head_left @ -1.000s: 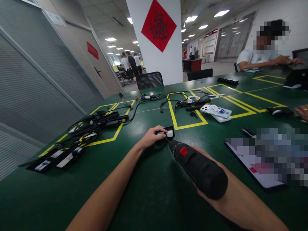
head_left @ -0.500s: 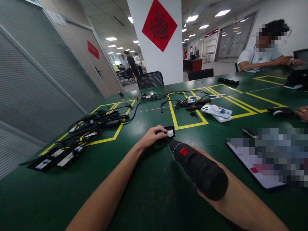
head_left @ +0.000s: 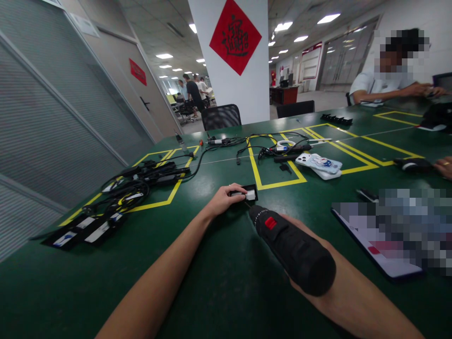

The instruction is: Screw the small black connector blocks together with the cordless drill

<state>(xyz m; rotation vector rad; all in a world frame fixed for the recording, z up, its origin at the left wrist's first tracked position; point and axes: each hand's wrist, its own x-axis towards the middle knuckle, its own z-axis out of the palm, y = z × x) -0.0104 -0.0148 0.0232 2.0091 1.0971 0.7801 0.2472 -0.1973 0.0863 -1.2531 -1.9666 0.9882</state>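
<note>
One left hand (head_left: pixel 226 200) lay on the green table (head_left: pixel 219 292), its fingers curled and pinched on the near end of one small black module (head_left: pixel 247 193) with a white label on top. The module sat flat on the table, just outside the corner of a yellow taped square (head_left: pixel 259 176). One right hand (head_left: pixel 304 229) was wrapped around a black electric screwdriver (head_left: pixel 293 249) with one red button; its fingers were hidden behind the tool's body, so only the back of the hand showed. The screwdriver was tilted down, and its thin bit met the module's near edge beside the left fingertips.

To the left, a tangle of black cables (head_left: pixel 134 186) covered one yellow outline, and three flat black modules (head_left: pixel 86 230) with white labels lay in a row in front of it. Past the taped square lay two phones (head_left: pixel 319 165), one over the other. One flat screen device (head_left: pixel 370 240) lay to the right, much of it blurred. At the right edge another person's hand (head_left: pixel 445 167) rested next to one dark object (head_left: pixel 411 164). One seated person (head_left: pixel 374 84) leaned on the far side of the table. Two black chairs (head_left: pixel 221 117) stood at the table's far end before a white pillar that bore one red diamond sign (head_left: pixel 235 36)
</note>
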